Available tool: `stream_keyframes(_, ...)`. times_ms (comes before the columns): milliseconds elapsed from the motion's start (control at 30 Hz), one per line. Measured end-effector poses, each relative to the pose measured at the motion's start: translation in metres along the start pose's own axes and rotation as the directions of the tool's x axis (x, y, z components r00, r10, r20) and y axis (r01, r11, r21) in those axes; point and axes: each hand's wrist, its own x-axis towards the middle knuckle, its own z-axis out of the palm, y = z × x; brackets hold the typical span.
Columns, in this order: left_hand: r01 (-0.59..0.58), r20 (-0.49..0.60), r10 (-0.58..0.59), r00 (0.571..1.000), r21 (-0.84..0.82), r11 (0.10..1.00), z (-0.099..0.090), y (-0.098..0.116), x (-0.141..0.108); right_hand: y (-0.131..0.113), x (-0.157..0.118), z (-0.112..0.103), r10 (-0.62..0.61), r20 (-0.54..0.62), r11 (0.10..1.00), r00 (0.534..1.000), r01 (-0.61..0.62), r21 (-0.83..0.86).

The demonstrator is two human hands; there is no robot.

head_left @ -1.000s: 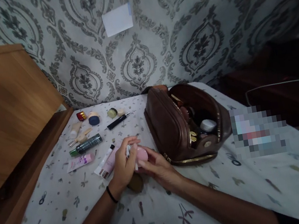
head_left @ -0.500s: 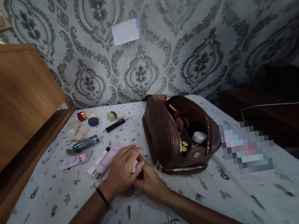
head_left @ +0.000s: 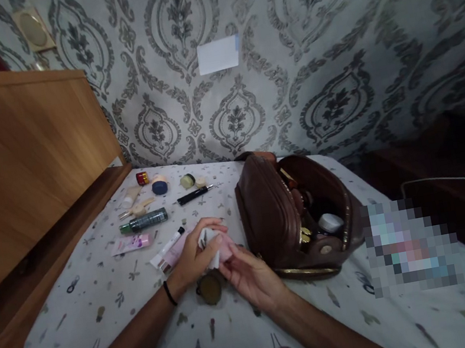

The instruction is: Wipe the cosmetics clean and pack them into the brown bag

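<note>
A crumpled white cloth (head_left: 208, 239) with dark marks is bunched in my left hand (head_left: 193, 256), whose fingers and thumb close around it. My right hand (head_left: 253, 275), palm partly turned up, has its fingers curled against the right side of the same bundle, where a pale pink part shows; whether that belongs to the cloth I cannot tell. A round olive-brown jar or lid (head_left: 209, 289) lies just below both hands. Partly behind my left hand are a pink tube with a silver cap (head_left: 167, 260) and a white tube with a black cap (head_left: 168, 246).
An open brown leather bag (head_left: 270, 221) with cosmetics inside stands right of my hands. Farther left lie a green-capped bottle (head_left: 144, 221), a small pink tube (head_left: 132, 243), a black pen-like stick (head_left: 195, 195) and several small jars. A wooden cabinet (head_left: 23, 139) borders the left; a patterned wall stands behind.
My hands, clasped together before, have parted slightly, and the white cloth between them shows more. The olive-brown jar or lid below is uncovered. The whole view has shifted a little.
</note>
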Motion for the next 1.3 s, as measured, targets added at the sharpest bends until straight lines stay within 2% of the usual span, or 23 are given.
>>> stream_keyframes(67,-0.002,-0.003,0.002,1.000,-0.009,1.000,0.000,0.000,0.000,-0.002,0.001,-0.002,0.047,0.053,0.998,0.997,-0.049,0.041)
stream_keyframes(167,0.053,-0.094,-0.054,0.994,-0.011,0.999,0.002,-0.001,0.001,0.000,0.001,-0.002,0.051,0.098,0.998,0.994,-0.055,0.029)
stream_keyframes(300,0.117,-0.209,-0.116,0.971,-0.010,0.993,0.005,-0.003,0.002,0.008,-0.003,0.004,0.008,0.078,0.996,0.997,-0.001,-0.084)
stream_keyframes(433,0.126,-0.215,-0.138,0.967,-0.071,0.990,0.004,-0.005,0.003,0.013,-0.009,0.010,-0.078,0.041,0.969,0.996,0.085,-0.232)
stream_keyframes(533,0.144,-0.235,-0.177,0.956,-0.151,0.978,0.004,-0.008,0.002,0.011,-0.011,0.012,-0.080,0.043,0.952,0.996,0.089,-0.293)
stream_keyframes(633,0.164,-0.260,-0.227,0.939,-0.241,0.957,0.005,-0.009,0.003,0.008,-0.011,0.011,-0.059,0.063,0.966,0.996,0.073,-0.247)
stream_keyframes(733,0.178,-0.240,-0.251,0.938,-0.288,0.941,0.007,-0.007,0.003,0.004,-0.007,0.008,-0.009,0.082,0.987,0.997,0.023,-0.161)
stream_keyframes(800,0.174,-0.196,-0.219,0.956,-0.224,0.959,0.008,-0.005,0.002,0.004,-0.005,0.006,0.018,0.100,0.992,0.995,-0.006,-0.122)
stream_keyframes(867,0.122,-0.120,-0.134,0.984,-0.108,0.987,0.007,-0.002,0.000,0.004,-0.003,0.005,0.028,0.115,0.993,0.993,-0.015,-0.114)
stream_keyframes(933,0.017,-0.013,-0.016,1.000,0.030,0.999,0.006,-0.002,-0.002,0.005,-0.003,0.005,0.032,0.121,0.991,0.992,-0.015,-0.135)
stream_keyframes(1033,-0.133,0.094,0.114,0.989,0.237,0.962,0.005,-0.003,-0.005,0.007,-0.005,0.008,0.061,0.116,0.981,0.991,-0.039,-0.189)
stream_keyframes(1167,-0.184,0.070,0.171,0.983,0.339,0.923,0.003,-0.001,-0.009,0.008,-0.007,0.010,0.044,0.095,0.978,0.994,-0.024,-0.206)
stream_keyframes(1300,-0.169,-0.012,0.180,0.984,0.278,0.945,0.001,0.004,-0.010,0.010,-0.006,0.008,-0.042,0.054,0.977,0.998,0.052,-0.205)
